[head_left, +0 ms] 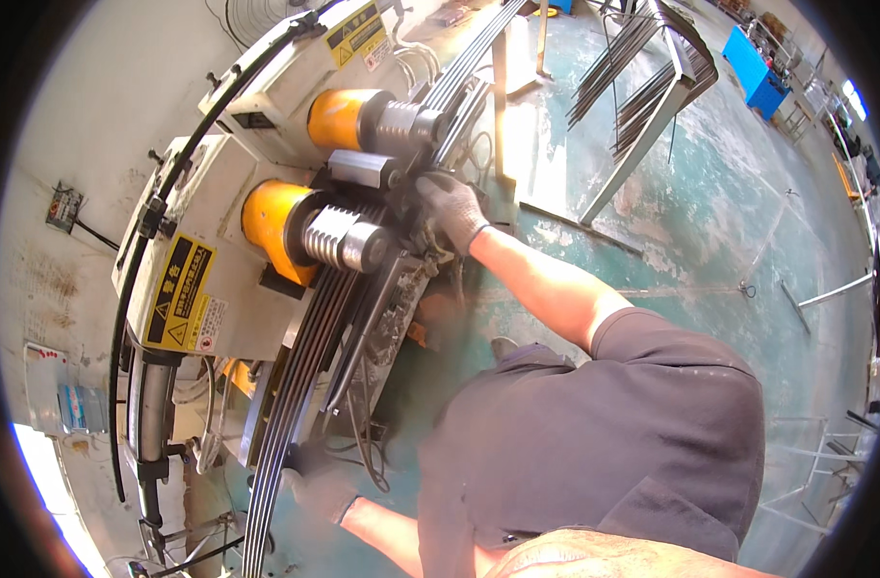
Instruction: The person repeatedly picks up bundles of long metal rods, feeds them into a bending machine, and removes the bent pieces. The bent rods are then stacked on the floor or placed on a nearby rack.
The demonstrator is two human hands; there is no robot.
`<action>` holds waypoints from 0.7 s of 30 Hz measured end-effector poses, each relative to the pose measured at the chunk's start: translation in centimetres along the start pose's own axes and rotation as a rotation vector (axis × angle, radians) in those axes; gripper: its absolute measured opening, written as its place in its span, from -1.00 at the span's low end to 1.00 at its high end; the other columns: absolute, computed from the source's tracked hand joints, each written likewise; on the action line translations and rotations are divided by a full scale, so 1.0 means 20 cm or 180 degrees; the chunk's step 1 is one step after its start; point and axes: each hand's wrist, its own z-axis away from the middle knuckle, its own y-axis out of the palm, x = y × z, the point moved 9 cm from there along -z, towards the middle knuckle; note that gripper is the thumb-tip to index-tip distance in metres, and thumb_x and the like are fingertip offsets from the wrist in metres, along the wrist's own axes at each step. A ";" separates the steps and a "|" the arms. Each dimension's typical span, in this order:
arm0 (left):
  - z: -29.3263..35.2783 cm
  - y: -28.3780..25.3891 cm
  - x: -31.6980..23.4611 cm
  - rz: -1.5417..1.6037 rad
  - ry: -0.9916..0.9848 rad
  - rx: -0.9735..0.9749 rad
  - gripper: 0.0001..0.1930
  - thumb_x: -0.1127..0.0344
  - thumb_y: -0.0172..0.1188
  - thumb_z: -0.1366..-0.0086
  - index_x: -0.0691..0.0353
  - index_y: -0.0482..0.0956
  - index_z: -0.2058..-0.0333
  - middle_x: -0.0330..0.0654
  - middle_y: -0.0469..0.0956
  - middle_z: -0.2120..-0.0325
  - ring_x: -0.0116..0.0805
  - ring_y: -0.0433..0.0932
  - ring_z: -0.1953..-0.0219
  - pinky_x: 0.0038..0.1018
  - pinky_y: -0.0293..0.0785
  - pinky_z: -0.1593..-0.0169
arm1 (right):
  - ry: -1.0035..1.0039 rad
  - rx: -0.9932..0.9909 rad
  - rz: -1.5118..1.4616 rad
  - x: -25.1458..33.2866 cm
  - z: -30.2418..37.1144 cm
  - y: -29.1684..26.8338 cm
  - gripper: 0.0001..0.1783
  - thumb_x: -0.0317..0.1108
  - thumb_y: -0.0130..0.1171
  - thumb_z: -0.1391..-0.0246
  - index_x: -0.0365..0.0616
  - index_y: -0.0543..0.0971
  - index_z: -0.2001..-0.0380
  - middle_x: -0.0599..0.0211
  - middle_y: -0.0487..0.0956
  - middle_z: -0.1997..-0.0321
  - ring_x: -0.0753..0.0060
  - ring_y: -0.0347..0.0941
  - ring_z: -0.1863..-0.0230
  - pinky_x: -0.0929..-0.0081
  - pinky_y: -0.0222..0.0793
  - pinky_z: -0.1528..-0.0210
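Note:
Several long, thin parallel metal bars (291, 409) run through a white machine (233, 318) with grooved steel rollers (346, 241) on orange housings. My right hand (452, 207), in a grey glove, is at the machine's far end beside the upper grooved roller (409, 125). Its fingers curl over a dark part next to the bars, and I cannot make out what they grip. Lower down, my left hand (324, 493), also in a grey glove, reaches to the right-hand edge of the bars by a dark part. Blur hides its finger shape.
Thin dark rods hang over a metal rack (642, 144) at the back right. A blue bench (756, 72) stands far off on the worn green floor (671, 250). Hoses and cables (363, 433) hang below the machine. A black cable (214, 125) runs along its side.

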 end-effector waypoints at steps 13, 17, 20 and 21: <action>0.14 0.35 -0.62 -0.3906 0.2537 -0.1219 -0.59 0.29 0.03 -0.60 0.55 0.53 -0.19 0.22 0.63 -0.08 -0.03 0.66 -0.02 -0.27 0.54 -0.18 | 0.0710 0.0099 -0.0824 -0.14 -0.19 0.16 -0.43 -0.01 0.24 -0.39 -0.32 0.63 -0.16 0.18 0.73 0.00 0.41 0.58 0.03 0.37 0.44 -0.13; 0.15 0.77 -0.90 -0.3029 0.2758 -0.1202 -0.45 0.09 0.10 -0.58 0.55 0.53 -0.23 0.11 0.63 -0.10 -0.15 0.64 0.03 -0.34 0.53 -0.09 | 0.0408 -0.0060 -0.0401 -0.09 -0.28 0.13 -0.50 -0.05 0.31 -0.33 -0.30 0.65 -0.07 0.21 0.72 0.06 0.40 0.60 0.11 0.38 0.49 0.06; 0.06 0.90 -0.99 -0.2234 0.2686 -0.0971 -0.45 0.06 0.19 -0.54 0.52 0.58 -0.17 0.02 0.63 -0.06 -0.25 0.63 0.08 -0.41 0.53 -0.02 | 0.0834 0.0122 -0.0844 -0.05 -0.28 0.18 -0.57 -0.16 0.34 -0.24 -0.27 0.67 -0.02 0.21 0.72 0.13 0.40 0.65 0.17 0.37 0.55 0.17; 0.16 1.12 -0.92 -0.2337 0.2619 -0.0965 -0.50 0.08 0.19 -0.53 0.48 0.61 -0.13 0.01 0.64 -0.02 -0.26 0.64 0.05 -0.41 0.53 -0.05 | 0.0888 0.0256 -0.0925 -0.05 -0.29 0.19 -0.58 -0.17 0.34 -0.23 -0.27 0.67 -0.02 0.21 0.72 0.15 0.40 0.66 0.18 0.37 0.56 0.18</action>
